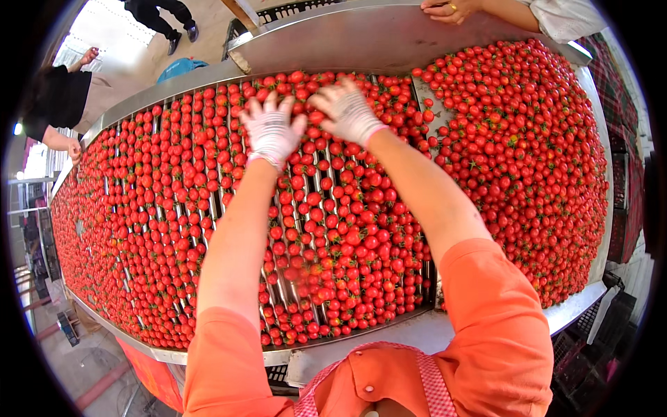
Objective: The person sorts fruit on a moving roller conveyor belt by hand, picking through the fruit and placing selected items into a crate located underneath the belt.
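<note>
metal conveyor (186, 82) spread with red tomatoes (521, 181)

a tall steel wall (347, 43) runs along the conveyor's far side; dark crates (615, 316) stand beyond its right end. the tomatoes lie thinly over metal rollers (214, 206) at left and centre and heap thickly at right, many with green stems.

the left hand (273, 130), in a white glove, is over the far middle of the rollers, open, fingers spread away from the wearer. the right hand (349, 113), gloved too, is just beside it, open and slightly blurred; whether its fingertips touch fruit i cannot tell.

at upper right, a co-worker's bare hand (450, 10) is at the wall's top edge. at left, a person in a black top (59, 97) has a hand by the conveyor's rim.
</note>
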Available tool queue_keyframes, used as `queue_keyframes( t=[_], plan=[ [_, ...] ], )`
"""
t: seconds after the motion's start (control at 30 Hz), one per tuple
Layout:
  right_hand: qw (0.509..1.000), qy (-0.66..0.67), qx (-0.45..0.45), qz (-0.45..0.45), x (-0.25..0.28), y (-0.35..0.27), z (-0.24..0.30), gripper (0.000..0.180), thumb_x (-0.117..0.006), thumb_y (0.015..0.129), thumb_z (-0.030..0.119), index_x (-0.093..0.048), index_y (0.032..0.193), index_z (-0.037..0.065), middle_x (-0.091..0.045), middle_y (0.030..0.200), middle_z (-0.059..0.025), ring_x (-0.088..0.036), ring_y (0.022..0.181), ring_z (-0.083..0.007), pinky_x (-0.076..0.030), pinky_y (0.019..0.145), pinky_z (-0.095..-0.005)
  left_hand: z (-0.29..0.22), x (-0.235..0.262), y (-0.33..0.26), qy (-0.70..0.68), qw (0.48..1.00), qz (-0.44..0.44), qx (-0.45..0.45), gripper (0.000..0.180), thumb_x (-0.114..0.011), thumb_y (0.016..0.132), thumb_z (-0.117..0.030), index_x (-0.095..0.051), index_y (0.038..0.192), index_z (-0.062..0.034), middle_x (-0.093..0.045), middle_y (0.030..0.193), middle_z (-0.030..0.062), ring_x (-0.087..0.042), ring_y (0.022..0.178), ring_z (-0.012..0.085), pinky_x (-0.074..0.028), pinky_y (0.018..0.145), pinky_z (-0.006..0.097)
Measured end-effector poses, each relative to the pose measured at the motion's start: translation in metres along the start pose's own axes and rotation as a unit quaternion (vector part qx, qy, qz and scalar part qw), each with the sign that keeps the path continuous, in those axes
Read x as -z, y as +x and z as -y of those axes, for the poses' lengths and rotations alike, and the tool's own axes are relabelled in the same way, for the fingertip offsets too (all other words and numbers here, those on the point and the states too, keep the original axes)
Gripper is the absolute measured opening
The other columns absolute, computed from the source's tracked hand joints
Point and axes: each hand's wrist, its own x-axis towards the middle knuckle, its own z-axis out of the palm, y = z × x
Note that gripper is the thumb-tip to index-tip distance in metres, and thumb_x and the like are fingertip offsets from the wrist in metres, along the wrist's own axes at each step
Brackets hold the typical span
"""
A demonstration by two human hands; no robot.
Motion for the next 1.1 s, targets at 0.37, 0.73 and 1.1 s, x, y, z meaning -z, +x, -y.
queue_keyframes(
  t=[0.37, 0.73, 1.1],
  plan=[
    [0.955, -0.136, -0.251, -0.084, -0.022, -0.096, -0.125, 0.037, -0.064, 0.09, 0.034, -0.063, 0.125, 0.022, -0.055, 0.14, -0.0131, -0.05, 0.131, -0.0312, -0.036, 0.109, -0.052, -0.168, -0.004, -0.059, -0.105, 0.97, 0.119, -0.183, 0.064, -0.052, 0.094, -0.052, -0.048, 0.147, -0.0169, -0.04, 0.158, 0.008, -0.026, 0.149, 0.0366, -0.011, 0.112, 0.077],
    [0.975, 0.049, -0.108, -0.186, -0.02, -0.032, -0.049, 0.046, -0.065, 0.089, 0.026, -0.057, 0.131, 0.011, -0.05, 0.142, -0.0167, -0.048, 0.129, -0.0374, -0.038, 0.111, -0.0511, -0.04, 0.018, -0.057, -0.049, 0.982, -0.176, 0.041, 0.053, -0.071, 0.081, -0.032, -0.059, 0.129, -0.0114, -0.051, 0.138, 0.0157, -0.042, 0.132, 0.0389, -0.026, 0.113, 0.059],
    [0.994, 0.023, -0.066, -0.081, -0.02, -0.066, -0.032, 0.056, -0.069, 0.086, 0.03, -0.055, 0.138, 0.013, -0.05, 0.142, -0.0162, -0.044, 0.134, -0.035, -0.031, 0.116, -0.0514, -0.123, -0.017, -0.135, -0.106, 0.98, 0.072, -0.149, 0.068, -0.065, 0.087, -0.045, -0.05, 0.145, -0.0127, -0.038, 0.155, 0.0145, -0.027, 0.145, 0.0418, -0.014, 0.12, 0.06]
  ],
)
